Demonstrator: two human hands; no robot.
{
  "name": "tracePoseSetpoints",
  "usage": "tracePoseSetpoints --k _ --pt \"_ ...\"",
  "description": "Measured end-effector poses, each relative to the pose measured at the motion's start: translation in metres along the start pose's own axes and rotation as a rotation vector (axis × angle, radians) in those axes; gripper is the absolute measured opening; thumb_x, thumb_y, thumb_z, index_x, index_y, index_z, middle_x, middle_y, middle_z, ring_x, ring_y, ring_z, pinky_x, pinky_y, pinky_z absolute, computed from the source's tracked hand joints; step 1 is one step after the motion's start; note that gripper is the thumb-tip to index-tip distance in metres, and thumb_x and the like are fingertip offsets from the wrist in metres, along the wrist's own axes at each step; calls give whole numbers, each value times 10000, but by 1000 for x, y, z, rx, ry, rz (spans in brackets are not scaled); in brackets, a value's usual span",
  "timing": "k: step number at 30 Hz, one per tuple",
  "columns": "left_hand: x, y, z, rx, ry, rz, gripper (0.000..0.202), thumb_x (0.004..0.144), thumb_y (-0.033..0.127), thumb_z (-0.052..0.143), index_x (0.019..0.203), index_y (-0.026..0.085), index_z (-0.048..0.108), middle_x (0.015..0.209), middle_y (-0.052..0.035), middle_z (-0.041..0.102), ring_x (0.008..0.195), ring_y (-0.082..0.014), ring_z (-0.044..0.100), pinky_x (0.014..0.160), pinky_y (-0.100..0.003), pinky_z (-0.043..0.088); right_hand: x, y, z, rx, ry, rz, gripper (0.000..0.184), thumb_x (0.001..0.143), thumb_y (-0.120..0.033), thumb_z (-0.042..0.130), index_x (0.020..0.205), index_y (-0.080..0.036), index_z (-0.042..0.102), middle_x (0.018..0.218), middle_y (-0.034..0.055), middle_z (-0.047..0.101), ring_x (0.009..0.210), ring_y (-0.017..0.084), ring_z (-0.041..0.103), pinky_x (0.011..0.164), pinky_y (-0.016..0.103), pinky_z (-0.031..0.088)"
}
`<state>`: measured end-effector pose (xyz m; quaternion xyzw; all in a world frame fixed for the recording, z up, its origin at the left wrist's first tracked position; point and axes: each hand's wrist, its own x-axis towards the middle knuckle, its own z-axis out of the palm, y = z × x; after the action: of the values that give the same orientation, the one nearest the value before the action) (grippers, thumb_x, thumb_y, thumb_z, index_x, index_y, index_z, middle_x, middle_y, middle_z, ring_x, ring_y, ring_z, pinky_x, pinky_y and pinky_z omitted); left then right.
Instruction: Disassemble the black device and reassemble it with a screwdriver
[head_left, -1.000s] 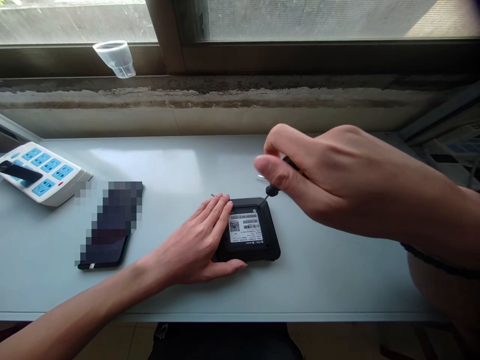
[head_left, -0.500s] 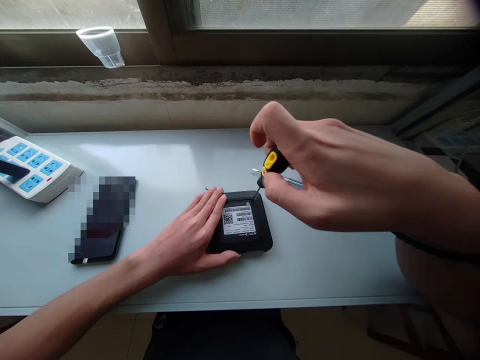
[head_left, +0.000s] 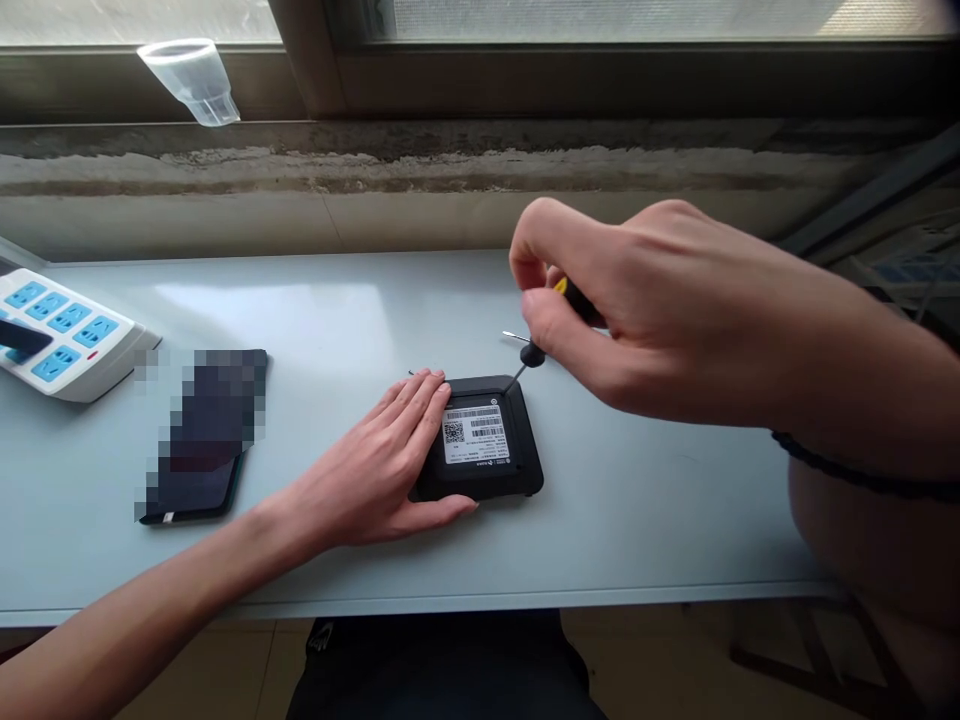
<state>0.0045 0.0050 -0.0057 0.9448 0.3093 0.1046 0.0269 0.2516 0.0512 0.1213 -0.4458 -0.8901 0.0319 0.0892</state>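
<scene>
A small black device (head_left: 517, 440) with a white barcode label lies flat on the pale table (head_left: 637, 500). My left hand (head_left: 375, 470) rests flat on its left side, fingers stretched out together, thumb along the near edge. My right hand (head_left: 622, 300) is closed round a black and yellow screwdriver (head_left: 541, 335), whose thin tip touches the device's far right corner. A thin metal tool (head_left: 516, 338) lies on the table just behind the screwdriver, mostly hidden by my right hand.
A dark phone (head_left: 202, 440) lies left of the device. A white power strip (head_left: 64, 335) with blue sockets sits at the far left. A clear plastic cup (head_left: 187, 80) lies on the window ledge. The wall and window run along the table's back.
My right hand has turned the screwdriver between its fingers, its yellow part now mostly covered. The left hand and device stay put. The view has shifted slightly.
</scene>
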Motion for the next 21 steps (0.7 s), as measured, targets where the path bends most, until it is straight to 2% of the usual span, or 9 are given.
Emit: tracePoseSetpoints --k 2,6,8,11,13,16,19,21 --pt "1 0 0 5 9 9 952 1008 662 446 1556 -84 220 1540 -394 384 1477 -476 374 1191 -603 403 0 0 0 36 -11 -32 57 896 -278 443 923 -241 410 449 -102 330 377 94 292 506 298 251" --pt "1 0 0 3 3 1 956 1000 666 462 1543 -92 247 1541 -397 381 1482 -474 366 1206 -594 387 0 0 -4 34 -25 25 204 992 -416 397 889 -241 413 474 -77 355 398 106 335 525 311 262" --pt "1 0 0 5 -6 0 957 1001 658 471 1549 -89 237 1550 -394 368 1488 -477 352 1205 -593 388 0 0 -7 19 -39 24 178 988 -357 377 855 -240 393 453 -67 338 397 126 330 514 334 257" --pt "1 0 0 -6 -13 -2 968 998 654 483 1575 -67 191 1564 -378 358 1500 -468 332 1213 -594 377 -1 0 -9 63 -87 -52 57 928 -287 401 897 -239 406 462 -64 338 398 139 337 510 349 290" --pt "0 0 -1 -14 -14 -8 978 995 660 485 1589 -48 163 1572 -370 351 1507 -461 323 1220 -596 365 -1 0 -7 61 -84 -51 113 950 -344 377 911 -241 404 465 -69 340 383 132 330 505 342 296" --pt "0 0 -1 -11 -14 -8 980 996 664 478 1593 -41 152 1576 -370 342 1507 -458 326 1216 -592 373 -2 0 -5 -23 -10 28 224 1006 -417 307 879 -243 370 480 -59 411 391 136 365 493 333 269" --pt "0 0 0 -5 -17 -2 968 1001 660 472 1585 -51 170 1573 -372 347 1502 -462 333 1213 -590 378 -3 -1 -5 -45 -25 59 81 959 -281 380 900 -236 348 438 -72 378 381 147 347 479 349 239" --pt "1 0 0 2 -15 -1 965 1002 661 468 1574 -64 187 1563 -379 361 1496 -468 341 1211 -595 379 -4 -1 -6 -3 -68 22 108 889 -218 442 924 -236 341 401 -97 319 361 144 306 477 348 237"
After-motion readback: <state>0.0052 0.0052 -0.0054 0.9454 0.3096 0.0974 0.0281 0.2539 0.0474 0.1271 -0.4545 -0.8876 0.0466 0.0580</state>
